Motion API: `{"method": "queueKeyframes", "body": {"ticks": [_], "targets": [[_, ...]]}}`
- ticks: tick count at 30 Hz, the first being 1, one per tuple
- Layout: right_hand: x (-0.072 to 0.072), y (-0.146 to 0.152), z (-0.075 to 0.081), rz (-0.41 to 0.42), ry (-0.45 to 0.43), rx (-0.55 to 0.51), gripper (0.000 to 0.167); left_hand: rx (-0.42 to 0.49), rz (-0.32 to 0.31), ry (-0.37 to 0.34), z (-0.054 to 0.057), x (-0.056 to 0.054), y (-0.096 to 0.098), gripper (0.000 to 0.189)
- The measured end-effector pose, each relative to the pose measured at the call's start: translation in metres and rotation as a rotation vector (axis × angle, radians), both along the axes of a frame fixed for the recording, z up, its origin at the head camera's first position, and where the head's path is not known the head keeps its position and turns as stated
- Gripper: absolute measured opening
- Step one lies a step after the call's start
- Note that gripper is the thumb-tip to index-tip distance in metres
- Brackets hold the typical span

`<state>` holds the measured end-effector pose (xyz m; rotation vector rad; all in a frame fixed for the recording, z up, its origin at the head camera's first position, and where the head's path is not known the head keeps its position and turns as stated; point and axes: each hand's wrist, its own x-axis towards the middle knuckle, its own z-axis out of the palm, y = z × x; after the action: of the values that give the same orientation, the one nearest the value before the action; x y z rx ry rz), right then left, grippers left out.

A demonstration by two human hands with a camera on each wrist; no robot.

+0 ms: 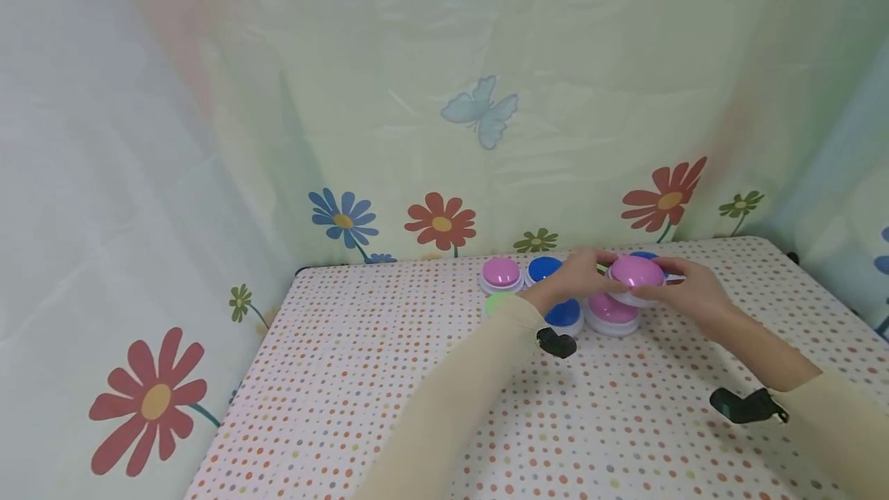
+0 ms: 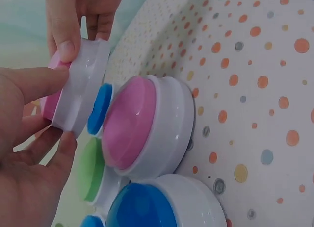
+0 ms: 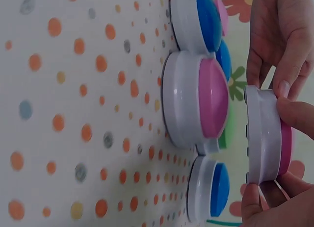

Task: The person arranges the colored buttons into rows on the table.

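Observation:
Both hands hold one pink dome push button (image 1: 637, 271) with a white base, raised above the tabletop. My left hand (image 1: 582, 276) grips its left side, with thumb and fingers at the white rim. On the opposite side, my right hand (image 1: 694, 293) grips it the same way. Small dark feet show on the underside of the held button (image 3: 264, 134) in the right wrist view. Just below it, another pink button (image 2: 137, 124) sits on the table. Beside that one stands a blue button (image 1: 564, 315), near the left forearm. A further blue button (image 3: 220, 189) is partly hidden behind the hands in the head view.
The dotted table (image 1: 389, 353) also carries a pink button (image 1: 501, 273), a blue button (image 1: 542, 267) and a green button (image 1: 497, 302) partly covered by the left sleeve. A flowered curtain (image 1: 389, 99) hangs behind the table's back edge and at both sides.

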<state>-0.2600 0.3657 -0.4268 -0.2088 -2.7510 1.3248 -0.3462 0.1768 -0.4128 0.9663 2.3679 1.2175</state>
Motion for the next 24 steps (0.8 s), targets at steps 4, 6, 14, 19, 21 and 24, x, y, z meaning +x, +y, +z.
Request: {"method": "queueKeyframes", "body": {"ticks": [4,6,14,19,21,24], "targets": [[0.003,0.015,-0.008,-0.045,-0.004,0.01,0.097,-0.041,-0.002,0.009,-0.002,0.003,0.013,0.054],[0.007,0.015,-0.006,-0.049,-0.002,0.001,0.096,-0.06,-0.004,0.024,-0.003,0.004,0.018,0.055],[0.029,0.005,0.005,-0.04,-0.007,-0.009,0.086,-0.125,-0.004,0.027,-0.007,0.011,0.03,0.052],[0.033,0.01,0.003,-0.026,-0.016,-0.024,0.084,-0.151,-0.02,0.039,-0.007,0.013,0.036,0.052],[0.032,0.014,0.001,-0.025,-0.016,-0.027,0.084,-0.155,-0.033,0.054,-0.009,0.011,0.04,0.053],[0.032,0.02,-0.003,-0.033,-0.024,-0.033,0.085,-0.166,-0.057,0.075,-0.012,0.009,0.045,0.053]]}}
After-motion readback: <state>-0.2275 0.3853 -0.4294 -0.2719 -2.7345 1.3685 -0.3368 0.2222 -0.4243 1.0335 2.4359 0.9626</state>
